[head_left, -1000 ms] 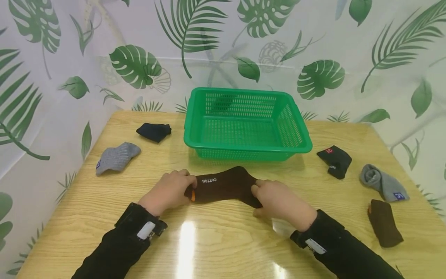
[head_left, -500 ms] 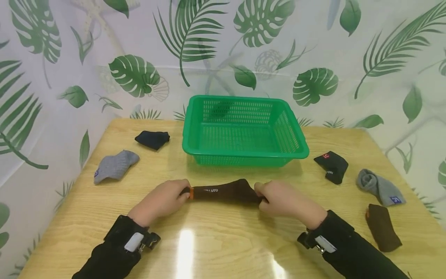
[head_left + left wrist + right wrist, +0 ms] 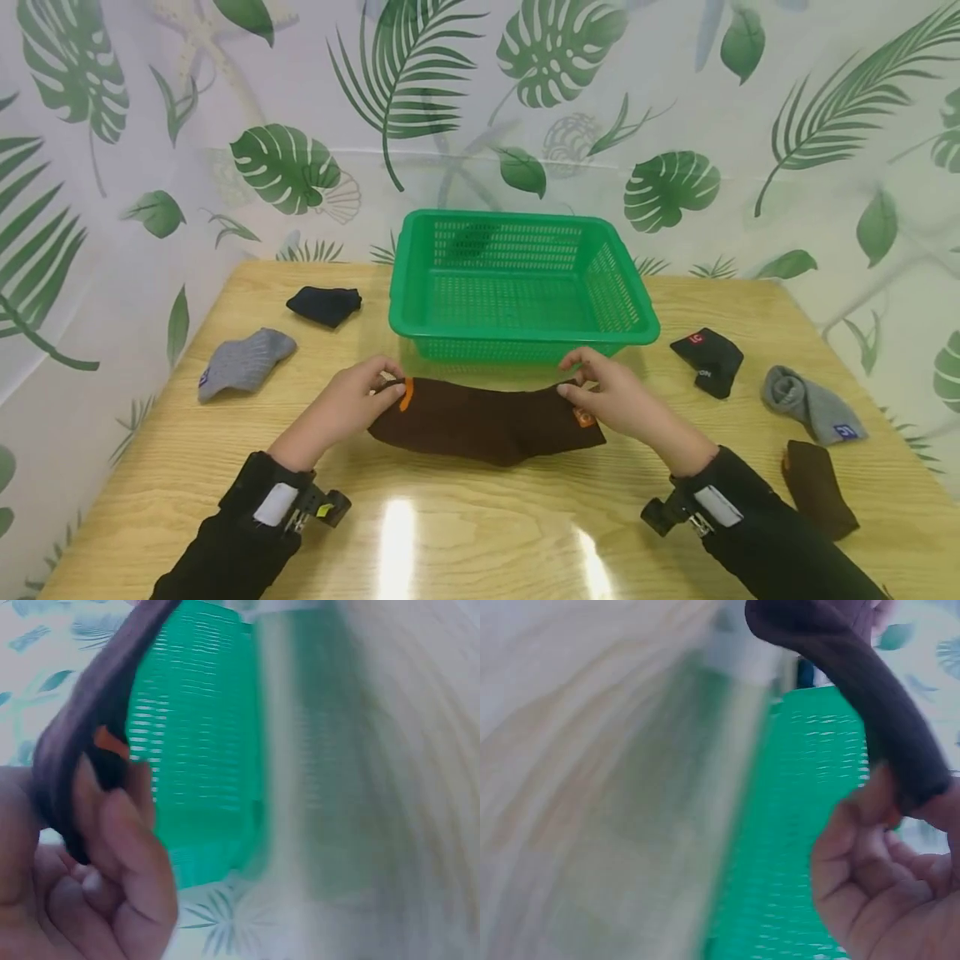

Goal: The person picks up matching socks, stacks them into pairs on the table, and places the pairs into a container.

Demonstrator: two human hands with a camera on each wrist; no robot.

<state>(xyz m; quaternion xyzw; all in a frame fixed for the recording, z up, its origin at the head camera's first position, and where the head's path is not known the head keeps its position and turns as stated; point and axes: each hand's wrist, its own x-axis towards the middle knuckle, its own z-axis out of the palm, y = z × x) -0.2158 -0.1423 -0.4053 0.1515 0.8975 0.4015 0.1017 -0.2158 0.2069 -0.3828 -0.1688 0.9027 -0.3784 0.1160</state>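
A dark brown sock (image 3: 480, 421) with an orange band and an orange patch is stretched sideways between both hands, in front of the basket. My left hand (image 3: 348, 408) pinches its end by the orange band; in the left wrist view the thumb and fingers close on the dark cloth (image 3: 82, 727). At the end with the orange patch, my right hand (image 3: 618, 396) pinches the upper edge between thumb and finger. The right wrist view shows the sock (image 3: 870, 690) hanging as a narrow strip from that grip.
Behind the sock stands a green plastic basket (image 3: 517, 333). On the left lie a navy sock (image 3: 324, 306) and a grey sock (image 3: 247, 362). To the right are a black sock (image 3: 712, 360), a grey sock (image 3: 813, 406) and another brown sock (image 3: 819, 490) on the wooden table (image 3: 465, 533).
The brown sock has been turned over: its white lettering no longer shows, and an orange patch does. Its heel now points toward the near side. The right hand's grip has shifted.
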